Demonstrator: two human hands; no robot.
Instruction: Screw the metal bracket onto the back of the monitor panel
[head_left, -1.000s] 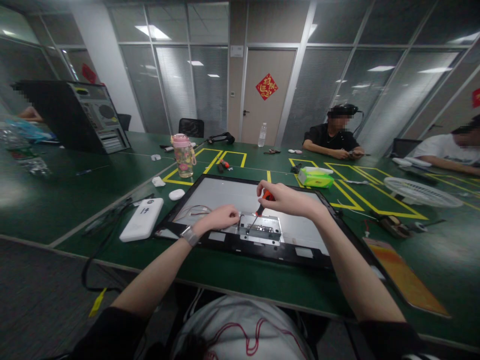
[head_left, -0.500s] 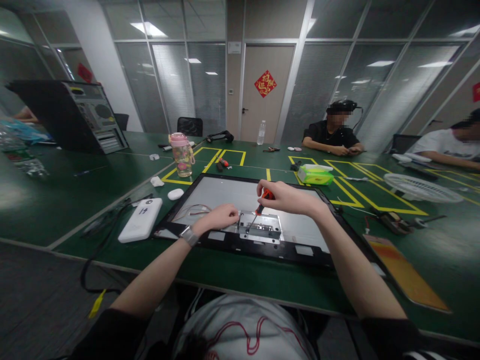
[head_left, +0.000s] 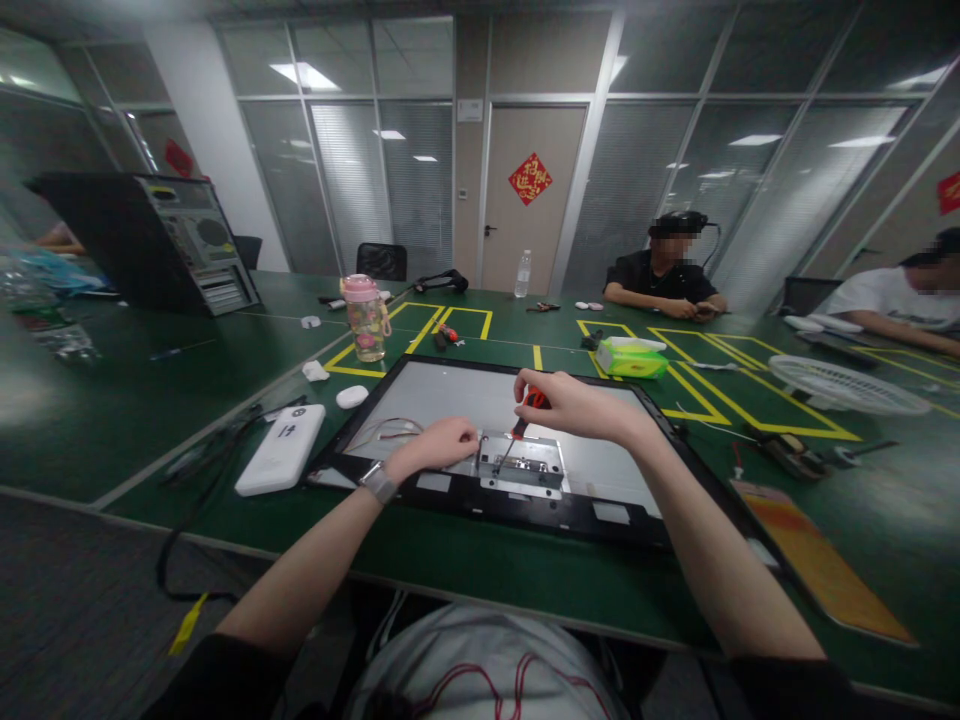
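Note:
A flat display panel (head_left: 427, 390) with a black frame lies on the green table before me, its grey back facing up. A silver metal bracket (head_left: 553, 460) sits near the panel's front edge. My right hand (head_left: 562, 403) is closed around the red and black handle of a screwdriver (head_left: 535, 402). The screwdriver leans, its tip down on the left part of the bracket. My left hand (head_left: 444, 442) rests on the panel with curled fingers, their tips beside the bracket's left edge; what they hold, if anything, is hidden. Thin cables (head_left: 390, 425) lie left of that hand.
Left of the panel are a white power bank (head_left: 281, 450), a white oval case (head_left: 352, 397) and a pink-lidded bottle (head_left: 366, 320). A computer case (head_left: 150, 240) stands far left. Beyond the panel lies a green tissue pack (head_left: 632, 358); an orange-brown board (head_left: 821, 560) lies right. Two people sit across.
The view has tilted up slightly, so everything sits a little lower. Both hands keep their places, and the screwdriver stays on the bracket.

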